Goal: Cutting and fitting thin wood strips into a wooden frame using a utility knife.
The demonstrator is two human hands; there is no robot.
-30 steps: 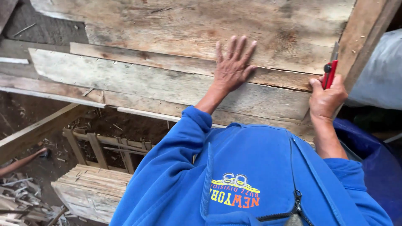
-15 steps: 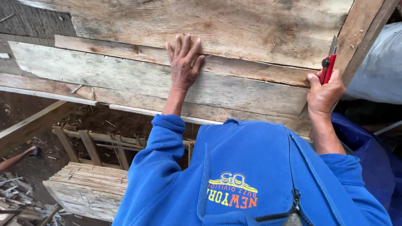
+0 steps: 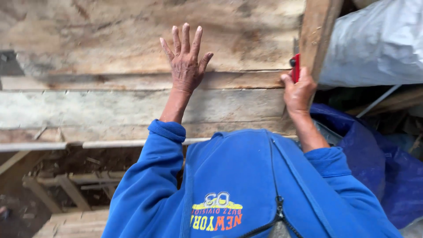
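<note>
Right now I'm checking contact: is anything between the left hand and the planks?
Nothing visible. The left hand lies flat, fingers spread, straight on the planks. The right hand grips a red tool at the post.

Weathered plank lies horizontal; red tool upright.

A blue jacket, weathered grey-brown planks, a red tool, a grey tarp.

The right hand hid most of the red tool, so its kind could not be told. The grey sheet ran off the frame's right edge.
</note>
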